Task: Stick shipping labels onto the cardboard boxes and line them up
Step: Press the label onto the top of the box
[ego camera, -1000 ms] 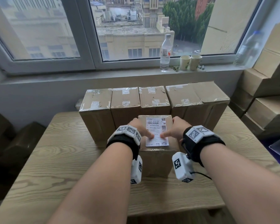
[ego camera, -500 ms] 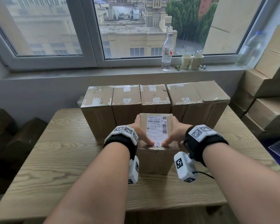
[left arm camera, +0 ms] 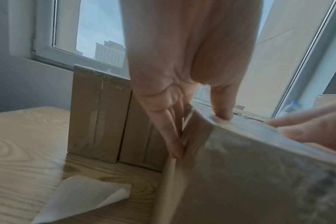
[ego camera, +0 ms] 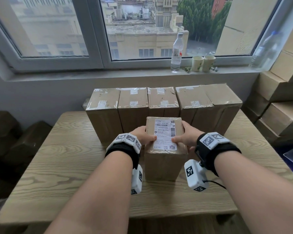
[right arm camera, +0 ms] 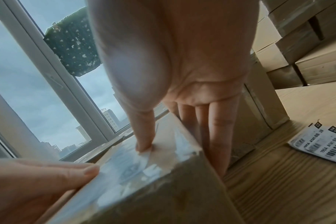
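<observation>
A small cardboard box (ego camera: 164, 164) stands upright on the wooden table (ego camera: 66, 157), with a white shipping label (ego camera: 165, 130) stuck on its top. My left hand (ego camera: 141, 136) lies against its left side with straight fingers (left arm camera: 171, 133), and its thumb presses on the label. My right hand (ego camera: 188, 136) mirrors it on the right side, fingers (right arm camera: 217, 136) flat down the wall and thumb on the label. Right behind stands a row of several taped boxes (ego camera: 134, 98) with no labels showing.
A peeled white backing sheet (left arm camera: 82, 195) lies on the table left of the box, and loose label sheets (right arm camera: 324, 145) lie to its right. A water bottle (ego camera: 176, 51) and two paper cups (ego camera: 203, 63) stand on the sill. More cartons (ego camera: 281, 107) are stacked at the right.
Both hands have slid from the label's near end out to the box's sides. The thumbs now press mid-label, leaving its lower part uncovered.
</observation>
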A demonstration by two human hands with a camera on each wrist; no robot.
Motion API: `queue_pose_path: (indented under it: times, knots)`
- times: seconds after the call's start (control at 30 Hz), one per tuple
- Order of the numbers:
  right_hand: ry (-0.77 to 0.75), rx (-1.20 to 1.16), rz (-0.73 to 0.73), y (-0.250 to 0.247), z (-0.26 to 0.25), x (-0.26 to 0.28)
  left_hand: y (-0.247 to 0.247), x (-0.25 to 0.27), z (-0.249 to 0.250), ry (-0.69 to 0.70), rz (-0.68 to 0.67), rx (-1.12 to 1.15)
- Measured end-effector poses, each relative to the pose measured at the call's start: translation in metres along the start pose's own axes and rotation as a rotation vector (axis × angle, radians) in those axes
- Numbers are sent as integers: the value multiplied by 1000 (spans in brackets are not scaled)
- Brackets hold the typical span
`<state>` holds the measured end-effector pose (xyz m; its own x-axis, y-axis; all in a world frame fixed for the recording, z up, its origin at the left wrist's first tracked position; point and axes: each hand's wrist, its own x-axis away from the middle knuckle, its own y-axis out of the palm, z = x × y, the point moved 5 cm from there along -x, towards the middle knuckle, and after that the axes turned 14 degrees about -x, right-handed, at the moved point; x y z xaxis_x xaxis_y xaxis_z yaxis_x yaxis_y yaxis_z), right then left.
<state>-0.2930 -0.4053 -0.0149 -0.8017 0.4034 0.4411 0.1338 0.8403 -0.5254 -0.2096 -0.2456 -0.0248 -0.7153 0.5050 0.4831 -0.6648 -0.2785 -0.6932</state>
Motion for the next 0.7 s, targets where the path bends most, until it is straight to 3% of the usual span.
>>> queue_pose_path:
  times: [0.1,0.2,0.47,0.7]
  knots:
    - [35,59,79,-1,3,-3,2,-1,0,-37,102,-3]
    - [65,41,120,-8,4,-4,3,-1,2,-73,119,-9]
    - [64,35,47,-28,-36,13,-32,22,1,-174,97,8]
    - [-89,58,1,-11,-104,33,-81,63,-25,-332,155,184]
